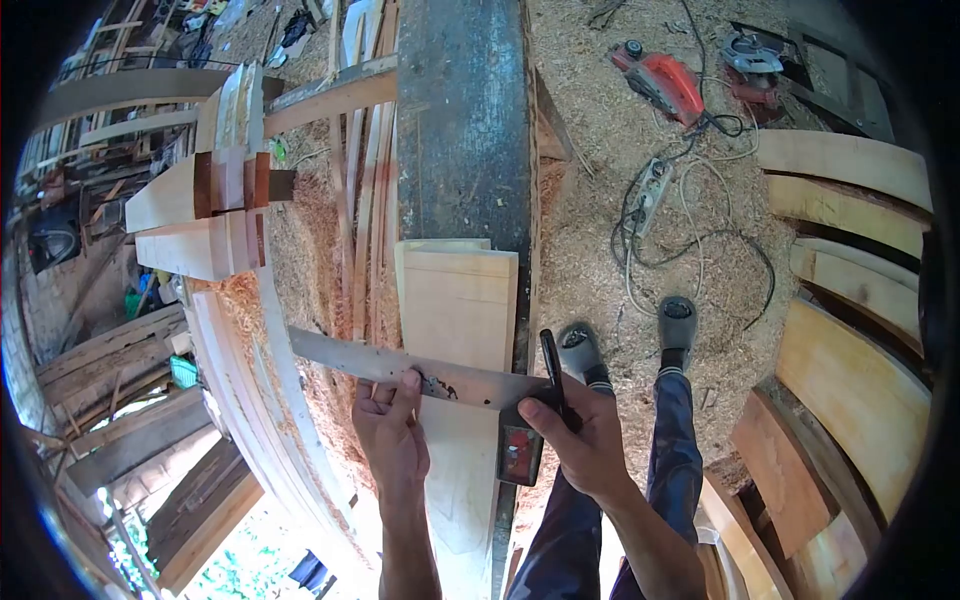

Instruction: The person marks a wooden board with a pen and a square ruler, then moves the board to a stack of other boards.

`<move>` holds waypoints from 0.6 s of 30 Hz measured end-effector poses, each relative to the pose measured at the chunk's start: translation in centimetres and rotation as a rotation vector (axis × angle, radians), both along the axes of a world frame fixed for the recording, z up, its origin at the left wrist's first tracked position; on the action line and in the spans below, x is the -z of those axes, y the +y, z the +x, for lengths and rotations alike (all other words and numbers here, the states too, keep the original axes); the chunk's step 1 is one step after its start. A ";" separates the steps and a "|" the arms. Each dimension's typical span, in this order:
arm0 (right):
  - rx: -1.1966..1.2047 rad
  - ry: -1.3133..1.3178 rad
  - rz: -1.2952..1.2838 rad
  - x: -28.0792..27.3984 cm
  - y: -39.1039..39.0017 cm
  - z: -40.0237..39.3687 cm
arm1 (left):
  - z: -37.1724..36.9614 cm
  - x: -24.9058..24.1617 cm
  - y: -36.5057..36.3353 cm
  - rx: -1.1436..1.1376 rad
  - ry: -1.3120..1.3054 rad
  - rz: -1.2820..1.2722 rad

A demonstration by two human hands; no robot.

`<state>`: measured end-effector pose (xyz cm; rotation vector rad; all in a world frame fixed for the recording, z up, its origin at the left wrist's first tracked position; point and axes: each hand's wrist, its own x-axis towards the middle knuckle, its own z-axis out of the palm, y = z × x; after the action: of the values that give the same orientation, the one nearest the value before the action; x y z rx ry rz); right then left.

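A long flat grey metal strip (465,385), worn and spotted, lies across a pale wooden board (458,310) on the workbench. Its far end reaches out past the board to the left. My left hand (392,430) grips the strip near its middle, thumb on top and fingers curled at its lower edge. At the right end, my right hand (585,435) is closed around a slim black pen-like stick (551,362), its thumb close to the strip. Just below the strip, near the right hand, sits a small dark rectangular case with red inside (518,455).
The dark workbench beam (465,130) runs away from me. A red power planer (660,85), a circular saw (750,55) and a power strip (653,195) with tangled cords lie on shavings. Planks (850,380) line the right; stacked timber (185,240) stands left.
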<state>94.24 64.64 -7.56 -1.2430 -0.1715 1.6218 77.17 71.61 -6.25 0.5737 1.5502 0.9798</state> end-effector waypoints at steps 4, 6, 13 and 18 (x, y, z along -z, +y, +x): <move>-0.021 -0.055 0.084 1.2 -0.8 -0.4 | 0.1 -0.1 0.0 0.007 -0.006 0.004; -0.039 -0.064 0.091 1.1 -0.8 -0.3 | 0.1 -0.1 0.0 0.016 0.007 0.023; -0.013 0.016 0.024 0.4 -0.4 -0.1 | 0.2 0.1 -0.1 0.009 0.027 0.033; -0.024 -0.044 0.084 1.3 -0.9 -0.6 | 0.3 0.2 -0.1 0.011 0.025 0.052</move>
<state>93.64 63.77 -8.82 -1.2168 -0.2798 1.5929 77.47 71.47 -6.41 0.6331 1.5459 1.0107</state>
